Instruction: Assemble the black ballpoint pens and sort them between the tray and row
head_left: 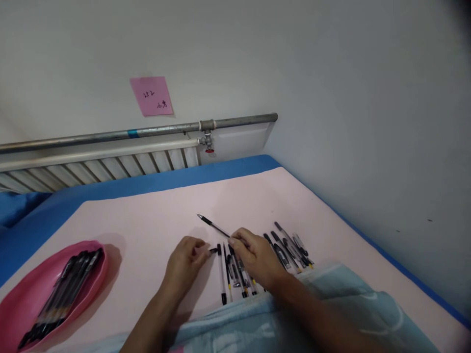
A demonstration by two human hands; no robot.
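My right hand (253, 252) is closed around the rear of a pen (217, 227), a clear barrel with a black grip, its tip pointing up and to the left. My left hand (186, 261) is closed in a pinch, with a small black pen part (213, 250) at its fingertips; its exact kind is too small to tell. Between and below the hands lie loose pen parts, among them a clear pen barrel (221, 274) and a refill with a yellow band (227, 267). My right hand and wrist hide some of them.
Several black caps and pen parts (281, 255) lie right of my right hand. A pink oval bowl (18, 289) at the left holds several pens (69, 289). A light-blue cloth (353, 294) covers the near edge of the pink sheet (147, 220). A radiator (121, 164) and walls stand behind.
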